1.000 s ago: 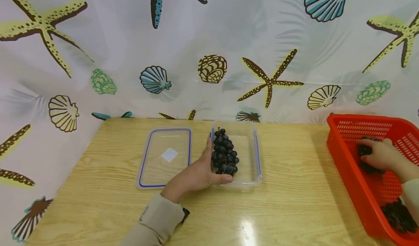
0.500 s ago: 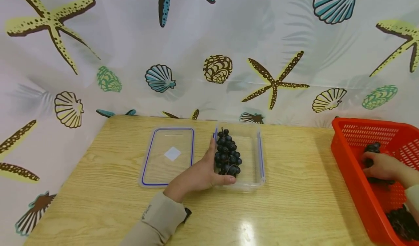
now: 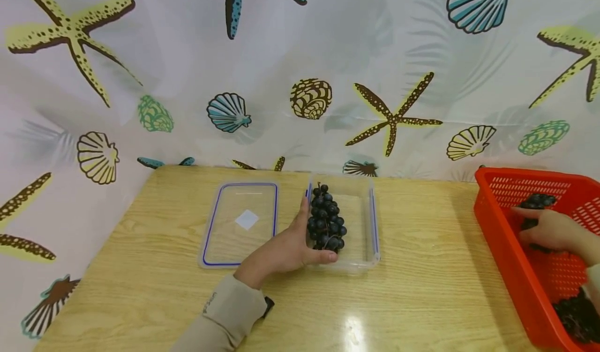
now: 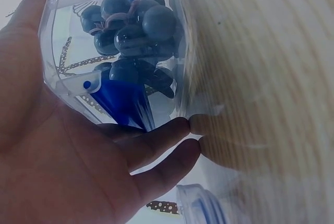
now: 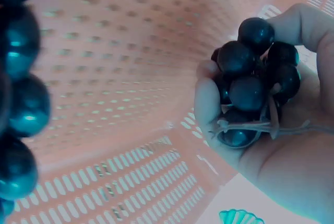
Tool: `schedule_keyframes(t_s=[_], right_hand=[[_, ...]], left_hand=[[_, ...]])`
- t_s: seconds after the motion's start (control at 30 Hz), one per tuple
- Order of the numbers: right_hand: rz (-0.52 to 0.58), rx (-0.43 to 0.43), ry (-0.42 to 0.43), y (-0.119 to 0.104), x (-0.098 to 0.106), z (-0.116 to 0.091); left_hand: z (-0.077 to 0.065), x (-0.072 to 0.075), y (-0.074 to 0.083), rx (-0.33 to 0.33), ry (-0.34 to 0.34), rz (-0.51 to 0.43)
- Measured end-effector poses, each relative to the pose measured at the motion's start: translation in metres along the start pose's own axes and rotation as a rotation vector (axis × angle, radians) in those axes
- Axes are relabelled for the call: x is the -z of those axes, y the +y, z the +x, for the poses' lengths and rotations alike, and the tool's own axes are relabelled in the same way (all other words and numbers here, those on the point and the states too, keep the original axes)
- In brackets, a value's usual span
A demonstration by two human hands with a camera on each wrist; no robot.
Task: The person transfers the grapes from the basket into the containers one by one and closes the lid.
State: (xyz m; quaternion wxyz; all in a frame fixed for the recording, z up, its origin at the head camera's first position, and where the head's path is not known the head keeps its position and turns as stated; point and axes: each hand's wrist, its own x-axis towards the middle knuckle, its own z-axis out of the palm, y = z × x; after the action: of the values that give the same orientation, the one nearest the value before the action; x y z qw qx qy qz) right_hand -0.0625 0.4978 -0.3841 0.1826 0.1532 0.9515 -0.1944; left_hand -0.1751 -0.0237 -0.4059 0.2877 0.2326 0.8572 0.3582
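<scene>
In the head view my left hand (image 3: pixel 286 248) rests against the near left corner of a clear plastic container (image 3: pixel 358 222), thumb along its front and fingers straight along its side. A bunch of dark grapes (image 3: pixel 326 219) lies inside, along the container's left wall. The left wrist view shows these grapes (image 4: pixel 135 31) through the clear wall, beside a blue clip (image 4: pixel 122 101). At the right, inside a red basket (image 3: pixel 497 248), my right hand (image 3: pixel 553 230) grips another bunch of dark grapes (image 3: pixel 539 201). Its fingers curl round that bunch (image 5: pixel 248 93) in the right wrist view.
A clear lid (image 3: pixel 225 242) with a blue seal and a white label lies on the wooden table (image 3: pixel 412 300), left of the container. More dark grapes (image 3: pixel 578 318) lie in the basket's near end. A patterned cloth (image 3: pixel 272 45) hangs behind the table.
My right hand has shifted within the basket, and the grapes it grips have turned and moved slightly toward the back right. The left hand stays at the container. The head view has shifted slightly.
</scene>
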Motion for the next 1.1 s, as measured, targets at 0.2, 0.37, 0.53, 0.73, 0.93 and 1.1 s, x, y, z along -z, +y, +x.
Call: schedule_keyframes(t_s=[0.2, 0.37, 0.53, 0.73, 0.93, 1.1], right_hand=[[0.016, 0.014, 0.019, -0.013, 0.010, -0.008], [-0.024, 0.056, 0.044, -0.029, 0.017, -0.016], [-0.056, 0.074, 0.060, -0.048, 0.025, -0.023], [-0.066, 0.057, 0.065, -0.070, 0.030, -0.030], [-0.018, 0.109, 0.081, -0.091, 0.030, -0.037], [0.020, 0.171, 0.087, -0.112, 0.027, -0.042]], left_hand=[[0.001, 0.000, -0.001, -0.010, 0.002, -0.008], [0.001, 0.000, 0.000, -0.010, 0.004, -0.009], [0.000, -0.001, 0.000, -0.004, 0.008, 0.000], [0.000, -0.001, 0.000, -0.012, 0.004, -0.005], [0.001, 0.000, -0.001, -0.012, 0.007, -0.001], [0.000, 0.000, -0.001, -0.012, 0.003, -0.009]])
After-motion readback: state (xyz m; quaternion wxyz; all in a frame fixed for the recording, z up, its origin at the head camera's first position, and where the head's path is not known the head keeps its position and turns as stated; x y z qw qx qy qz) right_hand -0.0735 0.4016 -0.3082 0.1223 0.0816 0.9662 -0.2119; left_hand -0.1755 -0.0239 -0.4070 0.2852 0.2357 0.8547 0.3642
